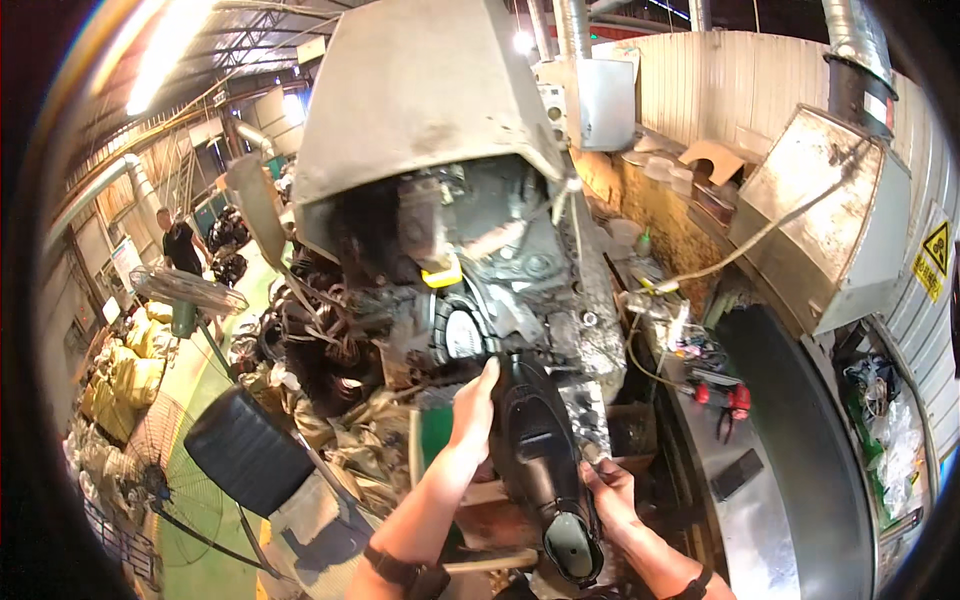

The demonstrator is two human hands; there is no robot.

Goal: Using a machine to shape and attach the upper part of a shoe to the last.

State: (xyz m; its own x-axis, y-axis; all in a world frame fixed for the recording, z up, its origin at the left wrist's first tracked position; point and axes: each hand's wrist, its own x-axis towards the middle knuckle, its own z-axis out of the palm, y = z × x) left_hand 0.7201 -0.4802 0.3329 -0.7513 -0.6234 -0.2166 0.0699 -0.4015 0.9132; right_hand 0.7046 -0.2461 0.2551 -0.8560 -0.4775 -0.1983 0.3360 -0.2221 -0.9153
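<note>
Long grey metal bench running from three o'clock down to five o'clock. Lying on it: red-handled pliers at about three o'clock, flat dark rectangular slab at four o'clock. Further up, toward two o'clock, tangled coloured wires.

Pretty mixed light in here. A long ceiling lamp at the upper left is blown out to a white streak, and a smaller lamp flares near the top middle. The grey hood catches that light well, but underneath it the machine sits in deep shadow — detail gets muddy there. The steel counter on the right has a soft sheen. Fisheye bends the wall panels hard, and the corners go black with a red-blue fringe — edges are a bit soft too.
</note>
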